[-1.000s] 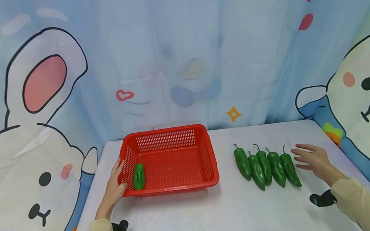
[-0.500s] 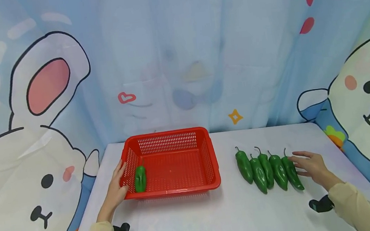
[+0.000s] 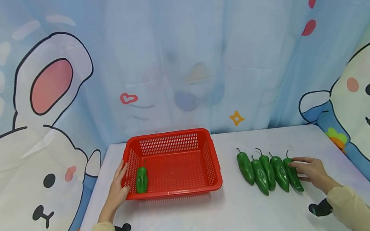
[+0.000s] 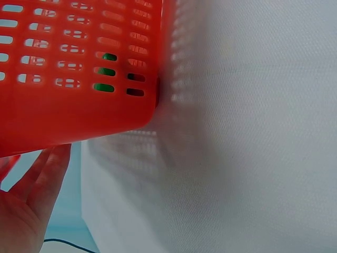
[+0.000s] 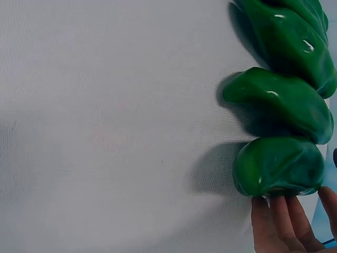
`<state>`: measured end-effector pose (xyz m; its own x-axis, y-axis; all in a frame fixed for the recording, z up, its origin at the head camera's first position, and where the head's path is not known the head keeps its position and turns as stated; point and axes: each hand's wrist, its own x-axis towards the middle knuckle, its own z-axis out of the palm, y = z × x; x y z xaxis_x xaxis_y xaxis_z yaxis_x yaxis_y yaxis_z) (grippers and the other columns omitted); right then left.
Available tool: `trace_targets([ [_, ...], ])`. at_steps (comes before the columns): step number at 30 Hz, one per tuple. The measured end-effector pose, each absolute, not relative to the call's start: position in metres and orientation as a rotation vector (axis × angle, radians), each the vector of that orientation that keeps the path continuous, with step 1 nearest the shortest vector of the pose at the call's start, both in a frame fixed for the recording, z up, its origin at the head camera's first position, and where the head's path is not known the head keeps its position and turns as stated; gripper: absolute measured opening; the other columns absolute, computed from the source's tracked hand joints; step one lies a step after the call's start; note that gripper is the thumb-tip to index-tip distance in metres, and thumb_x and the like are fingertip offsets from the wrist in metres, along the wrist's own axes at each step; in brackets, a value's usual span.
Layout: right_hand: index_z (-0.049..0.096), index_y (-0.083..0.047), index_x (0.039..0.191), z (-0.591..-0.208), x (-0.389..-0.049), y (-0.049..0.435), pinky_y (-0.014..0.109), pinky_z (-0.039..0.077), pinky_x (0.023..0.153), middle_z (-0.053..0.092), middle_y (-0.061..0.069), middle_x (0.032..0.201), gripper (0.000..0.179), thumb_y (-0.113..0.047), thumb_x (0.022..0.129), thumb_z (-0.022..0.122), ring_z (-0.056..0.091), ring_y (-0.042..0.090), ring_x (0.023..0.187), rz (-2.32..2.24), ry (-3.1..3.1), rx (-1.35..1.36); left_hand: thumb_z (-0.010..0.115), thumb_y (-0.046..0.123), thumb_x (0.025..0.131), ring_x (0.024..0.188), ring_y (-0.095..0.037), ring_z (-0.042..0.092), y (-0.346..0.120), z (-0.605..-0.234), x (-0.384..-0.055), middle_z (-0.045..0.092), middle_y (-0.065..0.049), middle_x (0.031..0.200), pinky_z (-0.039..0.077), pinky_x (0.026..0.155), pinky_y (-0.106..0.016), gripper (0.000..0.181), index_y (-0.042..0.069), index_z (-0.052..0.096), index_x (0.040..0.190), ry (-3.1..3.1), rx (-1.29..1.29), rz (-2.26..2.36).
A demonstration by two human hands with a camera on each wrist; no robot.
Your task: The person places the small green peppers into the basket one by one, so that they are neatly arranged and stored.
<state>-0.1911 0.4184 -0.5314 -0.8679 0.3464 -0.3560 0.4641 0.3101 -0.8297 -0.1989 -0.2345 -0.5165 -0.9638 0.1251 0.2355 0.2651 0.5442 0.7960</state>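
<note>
A red plastic basket (image 3: 175, 192) with slotted walls stands on the white cloth, left of centre. One green pepper (image 3: 141, 180) lies inside, near its left wall. My left hand (image 3: 114, 191) rests against the basket's left side, fingers fairly straight along the rim; in the left wrist view the fingers (image 4: 50, 182) meet its outer wall. On the right, several green peppers (image 3: 260, 177) lie in a row, stems pointing away. My right hand (image 3: 312, 172) reaches the rightmost pepper (image 3: 295, 181). In the right wrist view its extended fingertips (image 5: 260, 208) touch that pepper's side.
A white cloth-covered table (image 3: 191, 222) carries everything. Behind it hangs a pale blue curtain (image 3: 182, 35) with printed cartoon animals, which also spreads along both sides. Dark printed shapes (image 3: 321, 207) show near both wrists.
My right hand has moved left, from beside the row until its fingers reach the rightmost pepper. My left hand stays at the basket. The head view has shifted slightly.
</note>
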Motion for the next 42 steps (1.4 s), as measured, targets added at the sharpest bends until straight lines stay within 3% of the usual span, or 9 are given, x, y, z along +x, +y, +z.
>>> trace_targets([
  [1,0.039,0.011,0.143,-0.534,-0.191,0.42,0.051,0.054,0.081,0.048,0.038,0.131,0.072,-0.029,0.09,0.069,0.061,0.042,0.105,-1.602,2.46,0.734,0.045,-0.016,0.07,0.147,-0.044,0.013,-0.235,-0.516,-0.199,0.013,-0.018,0.163,0.03,0.104,-0.063,0.085,-0.005,0.027,0.153,-2.628,-0.335,-1.391],
  [3,0.038,0.012,0.143,-0.533,-0.191,0.42,0.055,0.052,0.084,0.046,0.04,0.133,0.072,-0.027,0.091,0.068,0.06,0.044,0.108,-1.59,2.471,0.703,0.045,-0.015,0.07,0.147,-0.044,0.014,-0.234,-0.514,-0.199,0.013,-0.019,0.163,0.031,0.104,-0.062,0.085,-0.005,0.026,0.153,-2.63,-0.339,-1.389],
  [7,0.045,0.009,0.14,-0.54,-0.196,0.427,0.046,0.057,0.07,0.056,0.034,0.123,0.072,-0.027,0.085,0.076,0.066,0.033,0.095,-1.602,2.459,0.688,0.045,-0.015,0.07,0.147,-0.043,0.014,-0.234,-0.513,-0.199,0.013,-0.018,0.163,0.032,0.104,-0.062,0.085,-0.005,0.026,0.153,-2.634,-0.331,-1.392],
  [13,0.044,0.011,0.139,-0.534,-0.189,0.415,0.056,0.051,0.084,0.044,0.04,0.133,0.069,-0.021,0.086,0.074,0.061,0.044,0.106,-1.539,2.517,0.696,0.046,-0.016,0.07,0.147,-0.042,0.013,-0.235,-0.516,-0.199,0.013,-0.018,0.163,0.03,0.105,-0.062,0.086,-0.004,0.026,0.153,-2.626,-0.335,-1.4],
  [20,0.043,0.013,0.139,-0.534,-0.188,0.409,0.049,0.056,0.077,0.044,0.04,0.133,0.066,-0.016,0.086,0.07,0.06,0.047,0.107,-1.438,2.629,0.678,0.047,-0.015,0.07,0.147,-0.042,0.013,-0.235,-0.516,-0.199,0.013,-0.018,0.163,0.032,0.104,-0.062,0.086,-0.004,0.026,0.153,-2.631,-0.323,-1.409],
  [28,0.042,0.013,0.139,-0.525,-0.194,0.409,0.053,0.054,0.08,0.044,0.041,0.134,0.064,-0.015,0.088,0.069,0.059,0.047,0.108,-1.443,2.632,0.721,0.046,-0.016,0.071,0.148,-0.041,0.012,-0.235,-0.514,-0.199,0.012,-0.017,0.163,0.031,0.105,-0.062,0.086,-0.003,0.025,0.154,-2.64,-0.32,-1.407],
  [33,0.04,0.013,0.141,-0.51,-0.194,0.414,0.052,0.053,0.082,0.043,0.04,0.135,0.068,-0.021,0.09,0.068,0.064,0.039,0.098,-1.465,2.64,0.682,0.047,-0.016,0.071,0.148,-0.04,0.012,-0.234,-0.513,-0.199,0.012,-0.016,0.163,0.03,0.106,-0.061,0.086,-0.003,0.025,0.154,-2.637,-0.313,-1.412],
  [39,0.038,0.012,0.144,-0.493,-0.191,0.422,0.049,0.053,0.082,0.042,0.039,0.137,0.07,-0.024,0.092,0.067,0.063,0.01,0.077,-1.5,2.619,0.684,0.047,-0.016,0.072,0.148,-0.041,0.012,-0.234,-0.513,-0.199,0.012,-0.017,0.163,0.029,0.106,-0.062,0.086,-0.003,0.025,0.154,-2.64,-0.319,-1.404],
  [42,0.036,0.012,0.145,-0.486,-0.19,0.425,0.049,0.053,0.082,0.043,0.038,0.136,0.071,-0.025,0.092,0.067,0.061,0.003,0.072,-1.548,2.593,0.697,0.046,-0.016,0.071,0.148,-0.041,0.012,-0.234,-0.514,-0.199,0.012,-0.017,0.163,0.029,0.107,-0.062,0.085,-0.004,0.025,0.153,-2.641,-0.319,-1.403],
])
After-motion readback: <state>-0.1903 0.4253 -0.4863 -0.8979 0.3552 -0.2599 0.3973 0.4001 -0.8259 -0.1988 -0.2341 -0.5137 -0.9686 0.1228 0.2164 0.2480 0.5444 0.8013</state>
